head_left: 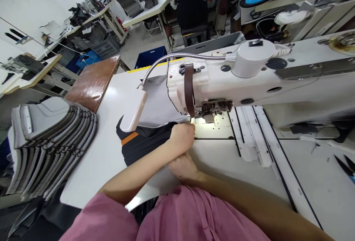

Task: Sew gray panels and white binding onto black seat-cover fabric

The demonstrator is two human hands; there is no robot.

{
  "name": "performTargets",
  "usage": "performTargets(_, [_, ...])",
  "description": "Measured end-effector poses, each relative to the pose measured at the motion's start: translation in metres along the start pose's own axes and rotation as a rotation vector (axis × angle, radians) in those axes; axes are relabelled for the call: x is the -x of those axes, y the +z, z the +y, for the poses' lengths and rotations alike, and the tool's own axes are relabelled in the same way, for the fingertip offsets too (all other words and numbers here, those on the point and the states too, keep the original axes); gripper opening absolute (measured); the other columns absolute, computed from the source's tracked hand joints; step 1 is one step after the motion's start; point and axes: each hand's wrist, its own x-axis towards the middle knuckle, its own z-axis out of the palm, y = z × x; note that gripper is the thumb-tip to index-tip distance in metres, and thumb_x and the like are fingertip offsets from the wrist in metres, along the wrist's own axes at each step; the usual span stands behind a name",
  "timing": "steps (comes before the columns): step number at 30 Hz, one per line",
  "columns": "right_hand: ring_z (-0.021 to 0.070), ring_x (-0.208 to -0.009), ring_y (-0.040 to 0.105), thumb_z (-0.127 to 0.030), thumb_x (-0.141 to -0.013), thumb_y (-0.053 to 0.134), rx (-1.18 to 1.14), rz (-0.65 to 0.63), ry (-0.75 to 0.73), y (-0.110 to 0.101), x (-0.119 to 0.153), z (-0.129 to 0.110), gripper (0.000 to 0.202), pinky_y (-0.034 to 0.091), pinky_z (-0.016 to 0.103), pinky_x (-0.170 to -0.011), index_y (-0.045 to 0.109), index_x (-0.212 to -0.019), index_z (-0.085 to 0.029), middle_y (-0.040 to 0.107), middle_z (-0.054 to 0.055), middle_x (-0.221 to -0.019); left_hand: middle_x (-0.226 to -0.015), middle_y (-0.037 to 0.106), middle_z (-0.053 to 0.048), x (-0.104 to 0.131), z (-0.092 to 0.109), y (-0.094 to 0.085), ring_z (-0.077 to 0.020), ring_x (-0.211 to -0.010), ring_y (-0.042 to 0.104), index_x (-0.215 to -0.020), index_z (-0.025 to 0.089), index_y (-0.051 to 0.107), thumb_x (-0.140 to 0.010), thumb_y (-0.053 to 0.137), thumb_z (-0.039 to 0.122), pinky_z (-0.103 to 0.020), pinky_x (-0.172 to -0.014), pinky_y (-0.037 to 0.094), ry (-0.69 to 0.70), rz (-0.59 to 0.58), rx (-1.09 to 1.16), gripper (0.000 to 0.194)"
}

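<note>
A black fabric piece (pixel 151 143) with a grey backing (pixel 161 104) and an orange strip (pixel 129 138) lies on the white sewing table, left of the needle area. My left hand (pixel 181 137) is closed on the fabric's edge, its fingertips close to the presser foot of the sewing machine (pixel 194 81). Just below, my right hand (pixel 183 167) is curled under my left wrist. Its fingertips are hidden, and what they grip does not show. A brown strap (pixel 189 89) hangs down the machine head.
A white lamp (pixel 134 111) on a bent metal neck hangs over the fabric. Stacked grey padded panels (pixel 52 133) stand at left beside a brown board (pixel 93 80). Scissors (pixel 345 165) lie at the right edge. Behind the machine a person in black (pixel 192 2) sits.
</note>
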Motion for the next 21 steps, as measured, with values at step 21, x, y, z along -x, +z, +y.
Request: performTargets(21, [0.0296,-0.098,0.065,-0.005,-0.081,0.048,0.37,0.314,-0.064,-0.015,0.006,0.063,0.027,0.05,0.043,-0.092,0.067,-0.098,0.001,0.068,0.024,-0.097,-0.068,0.064,-0.007,-0.025,-0.032,0.008,-0.0205,-0.066,0.058,-0.07,0.017,0.068,-0.082,0.047,0.022,-0.03,-0.059,0.036,0.135,0.206,0.072,0.025])
